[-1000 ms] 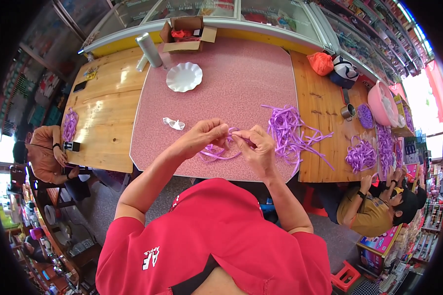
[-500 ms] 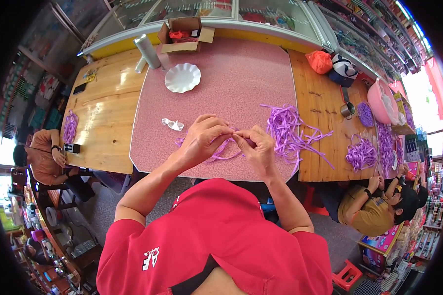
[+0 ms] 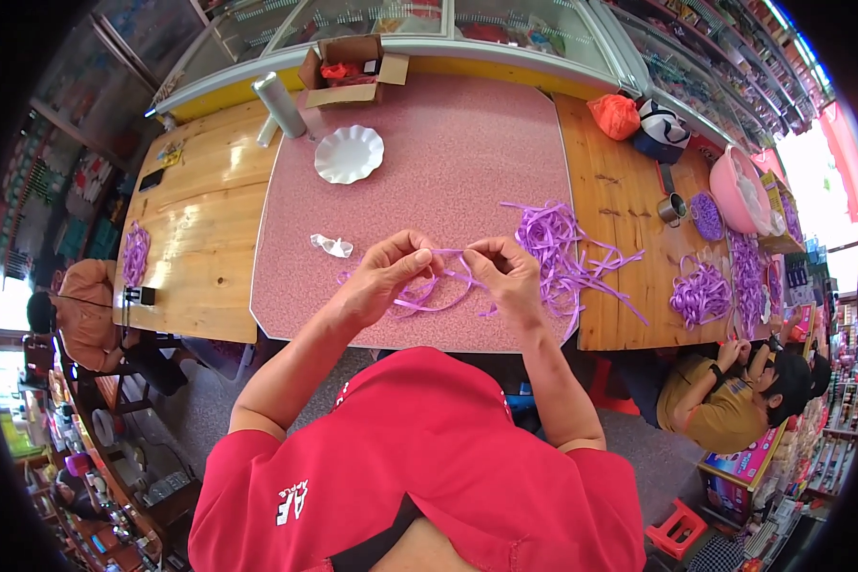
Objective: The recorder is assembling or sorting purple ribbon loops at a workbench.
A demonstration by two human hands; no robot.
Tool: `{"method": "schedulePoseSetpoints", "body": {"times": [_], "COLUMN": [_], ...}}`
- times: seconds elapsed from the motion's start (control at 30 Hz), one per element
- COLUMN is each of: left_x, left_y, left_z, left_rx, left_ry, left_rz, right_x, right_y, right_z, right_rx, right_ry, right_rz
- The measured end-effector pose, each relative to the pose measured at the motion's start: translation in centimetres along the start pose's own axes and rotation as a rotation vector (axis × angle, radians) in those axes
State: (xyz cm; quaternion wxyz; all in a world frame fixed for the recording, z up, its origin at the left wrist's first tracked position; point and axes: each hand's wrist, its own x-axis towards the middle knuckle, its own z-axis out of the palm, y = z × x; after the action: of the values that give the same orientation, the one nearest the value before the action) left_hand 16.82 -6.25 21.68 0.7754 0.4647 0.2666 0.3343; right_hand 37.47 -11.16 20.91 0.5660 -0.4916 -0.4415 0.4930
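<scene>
Between my two hands a short stretch of purple ribbon (image 3: 448, 253) runs level above the pink speckled tabletop (image 3: 419, 153). My left hand (image 3: 391, 271) pinches one side of it between thumb and fingers. My right hand (image 3: 505, 271) pinches the other side, fingers bent downward. From my hands the ribbon hangs in loose loops, and a strand curves onto the table below them. Just right of my right hand lies a tangled heap of purple ribbons (image 3: 551, 238). A crumpled clear plastic piece (image 3: 332, 246) is on the table to the left of my left hand.
Farther back are a white scalloped plate (image 3: 349, 154), a roll of plastic film (image 3: 278, 103) and an open cardboard box (image 3: 353, 76). On the right wooden table (image 3: 620, 210) stand a metal mug (image 3: 672, 210) and a pink basin (image 3: 740, 195). Co-workers sit at both sides.
My hands have drawn slightly apart, so the ribbon between them now shows as a straight stretch. My left hand has turned, bringing its thumb on top. The co-worker at left has shifted.
</scene>
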Motion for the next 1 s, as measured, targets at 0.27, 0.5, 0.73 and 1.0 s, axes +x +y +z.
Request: {"method": "schedulePoseSetpoints", "body": {"times": [0.27,0.5,0.73,1.0], "left_x": [0.8,1.4,1.3,0.9], "left_y": [-1.7,0.7,0.5,-0.9], "left_z": [1.6,1.7,1.5,1.4], "left_rx": [0.592,1.367,1.386,0.279], "left_ry": [0.278,-0.030,-0.087,0.038], "left_rz": [0.441,0.790,0.778,0.171], "right_x": [-0.5,0.3,-0.1,-0.9], "right_y": [0.4,1.0,0.8,1.0], "right_z": [2.5,0.5,2.0,2.6], "right_rx": [-0.120,0.207,0.083,0.213], "right_ry": [0.087,-0.039,0.009,0.007], "right_rz": [-0.165,0.413,0.160,-0.062]}}
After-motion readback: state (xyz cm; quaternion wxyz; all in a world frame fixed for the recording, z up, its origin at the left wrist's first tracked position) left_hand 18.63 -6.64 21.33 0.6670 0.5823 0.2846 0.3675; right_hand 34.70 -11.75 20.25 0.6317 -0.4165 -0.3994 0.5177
